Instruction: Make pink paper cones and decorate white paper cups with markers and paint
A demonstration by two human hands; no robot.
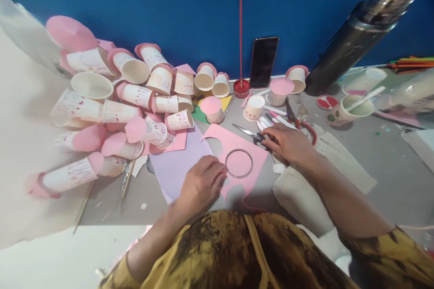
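Note:
A sheet of pink paper (217, 134) with curved cut-outs along its edges lies in front of me, partly over a lilac sheet (183, 162). On the pink paper rests a thin metal ring (251, 169), like a bangle. My left hand (202, 183) is closed over the paper's left side, its fingertips by the ring's left edge; what they hold, if anything, is hidden. To the right, my right hand (288, 142) has its fingers closed at the black handles of a pair of scissors (244, 130), whose blades point left. Several markers (276, 111) lie just beyond that hand.
Several paper cups with pink rims (135, 95) crowd the left side. A red stick on a round base (241, 90), a phone (264, 62) and a dark flask (352, 40) stand along the blue wall. Red-handled pliers (311, 132) and cloth (342, 158) lie at right.

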